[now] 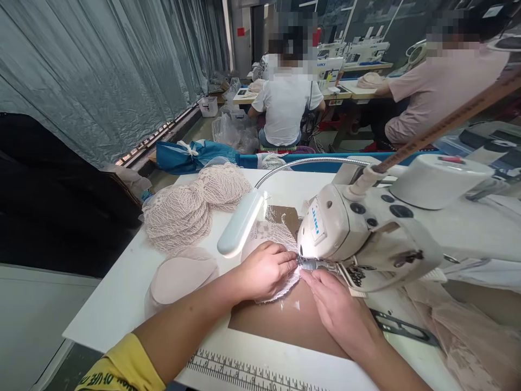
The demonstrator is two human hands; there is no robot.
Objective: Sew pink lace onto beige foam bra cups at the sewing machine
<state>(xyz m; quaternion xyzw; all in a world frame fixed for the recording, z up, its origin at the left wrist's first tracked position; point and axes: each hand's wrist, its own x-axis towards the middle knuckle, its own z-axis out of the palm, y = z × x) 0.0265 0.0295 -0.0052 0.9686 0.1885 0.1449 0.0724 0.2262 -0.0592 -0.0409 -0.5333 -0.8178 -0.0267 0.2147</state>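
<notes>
A white sewing machine (345,228) stands on the white table (122,293). Under its head lies a pale lace cup piece (271,234). My left hand (264,270) rests curled on top of that piece, fingers pressing it down just left of the presser foot (311,264). My right hand (334,301) lies on the brown mat (285,320) right of the foot, fingers together pinching the lace edge at the needle. The needle itself is hidden by the machine head.
A heap of lace cups (191,206) and stacked foam cups (183,278) lie left of the hands. A gooseneck lamp (240,222) hangs over the work. Pink fabric (468,331) drapes at the right. Two people sit at machines behind. A ruler strip (244,372) marks the near edge.
</notes>
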